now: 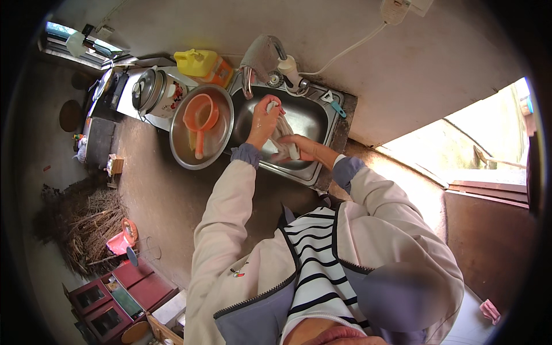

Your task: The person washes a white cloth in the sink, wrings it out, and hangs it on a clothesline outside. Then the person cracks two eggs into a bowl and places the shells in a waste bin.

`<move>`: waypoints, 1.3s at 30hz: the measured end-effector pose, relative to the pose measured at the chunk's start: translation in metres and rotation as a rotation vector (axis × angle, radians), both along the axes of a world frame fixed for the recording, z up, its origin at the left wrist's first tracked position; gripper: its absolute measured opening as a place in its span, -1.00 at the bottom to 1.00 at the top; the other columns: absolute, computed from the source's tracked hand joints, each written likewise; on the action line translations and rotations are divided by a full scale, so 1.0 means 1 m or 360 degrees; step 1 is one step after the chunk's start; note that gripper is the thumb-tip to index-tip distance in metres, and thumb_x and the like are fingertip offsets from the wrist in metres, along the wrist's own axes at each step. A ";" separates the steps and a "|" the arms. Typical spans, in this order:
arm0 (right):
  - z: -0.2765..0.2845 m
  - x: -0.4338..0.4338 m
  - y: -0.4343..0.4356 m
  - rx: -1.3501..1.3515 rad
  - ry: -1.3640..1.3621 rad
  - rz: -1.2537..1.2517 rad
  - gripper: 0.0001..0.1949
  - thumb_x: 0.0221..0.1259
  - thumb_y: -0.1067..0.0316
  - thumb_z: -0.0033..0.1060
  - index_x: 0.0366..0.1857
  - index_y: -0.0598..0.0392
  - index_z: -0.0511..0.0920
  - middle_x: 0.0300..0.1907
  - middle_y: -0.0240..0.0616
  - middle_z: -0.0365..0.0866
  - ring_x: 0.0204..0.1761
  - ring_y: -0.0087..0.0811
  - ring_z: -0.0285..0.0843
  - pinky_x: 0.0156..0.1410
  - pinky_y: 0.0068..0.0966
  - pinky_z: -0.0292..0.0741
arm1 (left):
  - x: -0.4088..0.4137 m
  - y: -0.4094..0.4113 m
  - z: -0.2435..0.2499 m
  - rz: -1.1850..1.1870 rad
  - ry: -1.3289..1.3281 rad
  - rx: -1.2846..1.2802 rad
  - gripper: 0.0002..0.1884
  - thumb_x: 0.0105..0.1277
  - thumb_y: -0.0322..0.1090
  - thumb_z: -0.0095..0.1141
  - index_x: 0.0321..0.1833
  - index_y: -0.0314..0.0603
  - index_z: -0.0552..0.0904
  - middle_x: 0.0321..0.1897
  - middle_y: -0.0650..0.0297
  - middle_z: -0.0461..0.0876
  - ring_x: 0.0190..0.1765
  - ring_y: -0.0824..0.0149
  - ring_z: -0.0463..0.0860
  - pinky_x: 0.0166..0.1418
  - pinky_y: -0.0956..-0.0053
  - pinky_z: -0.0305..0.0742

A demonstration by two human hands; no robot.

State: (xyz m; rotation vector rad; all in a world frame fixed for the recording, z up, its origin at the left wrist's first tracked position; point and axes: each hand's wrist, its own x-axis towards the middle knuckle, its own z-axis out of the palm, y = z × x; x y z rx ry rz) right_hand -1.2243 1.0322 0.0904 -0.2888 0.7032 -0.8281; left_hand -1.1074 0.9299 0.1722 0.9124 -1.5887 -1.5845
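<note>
Over the stainless steel sink (310, 116), my left hand (264, 120) grips one end of a light-coloured wet cloth (283, 129). Lower and to the right, my right hand (298, 146) is around the cloth's other end, its fingers partly blurred. The curved metal faucet (247, 83) hangs above the basin, with a greyish cloth (257, 54) draped over its neck. No water stream can be made out. Left of the sink, a large metal basin (174, 146) holds an orange plastic dipper (199, 129).
A peeler-like tool with a teal handle (337, 108) lies on the sink's right rim. Behind the metal basin stand a yellow plastic jug (196, 64) and a floral-patterned electric cooker (166, 97). A white cable (353, 46) runs down the wall to the faucet.
</note>
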 end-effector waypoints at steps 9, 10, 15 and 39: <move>-0.006 -0.020 0.010 0.0340 -0.0702 -0.0288 -0.40 0.30 -0.33 0.21 0.16 -0.05 0.48 0.04 -0.20 0.59 -0.06 -0.33 0.66 -0.03 -0.35 0.66 | 0.007 0.032 -0.040 -0.0231 -0.0951 -0.0761 -0.56 0.29 -0.39 0.11 0.25 -0.21 0.45 -0.03 0.02 0.59 -0.04 0.20 0.63 0.05 0.29 0.52; 0.008 -0.025 0.009 0.0342 -0.0484 -0.0389 -0.40 0.24 -0.29 0.31 0.20 -0.12 0.50 0.09 -0.23 0.59 0.08 -0.29 0.62 0.02 -0.31 0.66 | 0.005 0.049 -0.038 -0.0372 -0.1084 -0.0912 -0.46 0.31 -0.37 0.13 0.36 -0.18 0.37 0.13 0.01 0.53 0.11 0.16 0.60 0.15 0.31 0.50; -0.027 -0.042 -0.003 0.0173 -0.0268 -0.0224 -0.65 0.35 0.16 0.35 0.06 0.08 0.51 -0.11 -0.26 0.60 -0.24 -0.54 0.61 -0.39 -0.65 0.56 | 0.018 0.050 -0.026 -0.0700 -0.0448 0.0131 -0.18 0.28 -0.43 0.18 0.57 -0.20 0.07 0.46 -0.05 0.26 0.40 0.07 0.44 0.40 0.24 0.39; 0.012 -0.035 -0.082 -0.2547 0.2522 0.0890 -0.68 0.09 0.24 0.31 -0.09 0.00 0.48 -0.50 -0.21 0.69 -0.40 -0.10 0.72 -0.40 -0.18 0.52 | 0.018 0.025 -0.044 -0.0372 -0.1256 0.0016 -0.88 0.30 -0.40 0.06 -0.31 -0.33 0.54 -0.63 0.22 0.54 -0.59 0.30 0.60 -0.51 0.32 0.46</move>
